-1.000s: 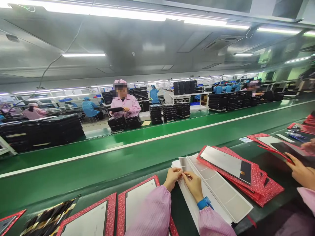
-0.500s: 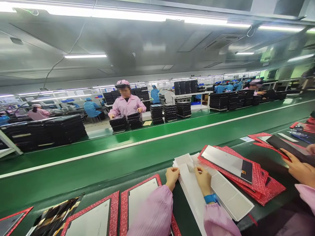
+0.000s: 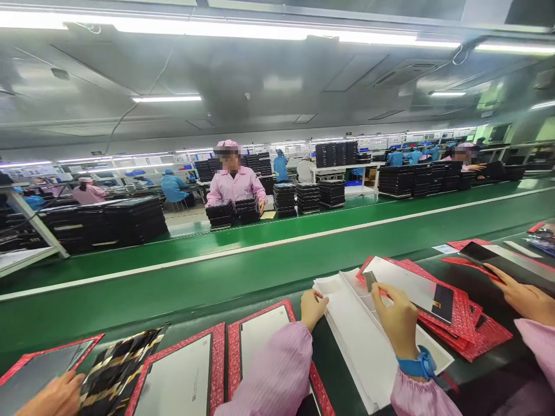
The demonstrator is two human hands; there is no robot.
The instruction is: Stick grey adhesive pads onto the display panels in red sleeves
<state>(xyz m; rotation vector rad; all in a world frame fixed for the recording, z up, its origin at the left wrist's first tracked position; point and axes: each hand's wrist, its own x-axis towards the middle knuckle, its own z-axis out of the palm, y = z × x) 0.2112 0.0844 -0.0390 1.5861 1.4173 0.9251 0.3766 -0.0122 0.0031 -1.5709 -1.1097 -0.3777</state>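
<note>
At lower centre the left hand (image 3: pixel 313 309), fingers loosely curled and gripping nothing, presses the sheets (image 3: pixel 359 342) at their edge to steady them, while just beyond, the right hand (image 3: pixel 396 320) pinches a small grey strip (image 3: pixel 370 281), lifted clear beside the panel (image 3: pixel 416 287).

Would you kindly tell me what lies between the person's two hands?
In the head view, a stack of white sheets lies between the left hand, at its edge, and the right hand, which pinches a small grey strip.
</note>
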